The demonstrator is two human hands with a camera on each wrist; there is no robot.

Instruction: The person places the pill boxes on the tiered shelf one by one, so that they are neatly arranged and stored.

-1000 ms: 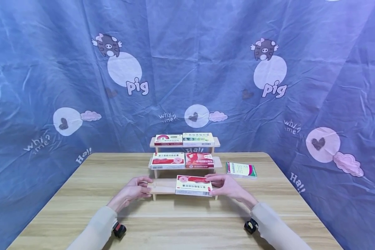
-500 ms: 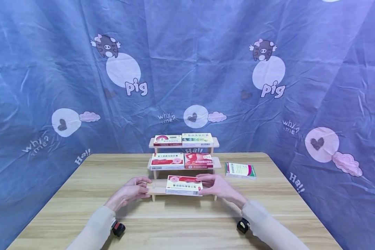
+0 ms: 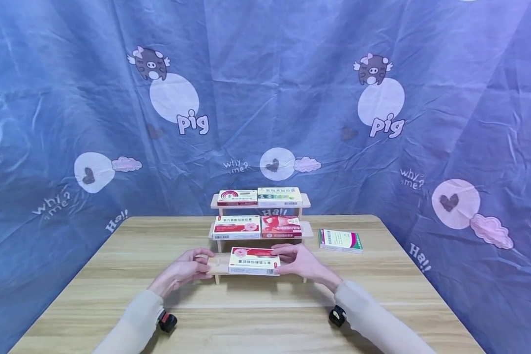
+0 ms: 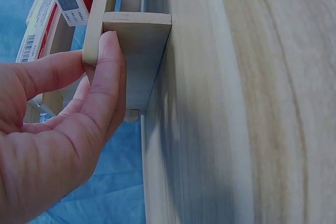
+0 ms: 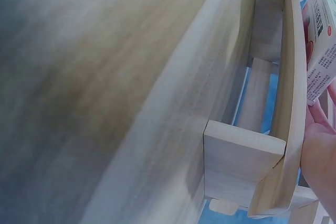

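Note:
A three-tier wooden display rack (image 3: pixel 219 265) stands on the table. My left hand (image 3: pixel 182 270) pinches the left end of its lowest tier, thumb and fingers on either side of the board in the left wrist view. My right hand (image 3: pixel 302 263) grips the right end of a white and red medicine box (image 3: pixel 253 260) at that lowest tier. Bare wood shows to the left of this box. In the right wrist view the box (image 5: pixel 320 51) appears slightly tilted against the board, with part of my hand (image 5: pixel 319 148) cut off by the frame edge.
The middle tier bears a white-red medicine box (image 3: pixel 236 227) and a red one (image 3: pixel 281 227). On the top tier lie a white-maroon box (image 3: pixel 237 197) and a white-green box (image 3: pixel 279 196). A green-white box (image 3: pixel 340 240) lies on the table (image 3: pixel 380 275) to the right.
My right hand has moved the medicine box leftward along the lowest tier, by less and less. My left hand has kept its hold on the rack's end.

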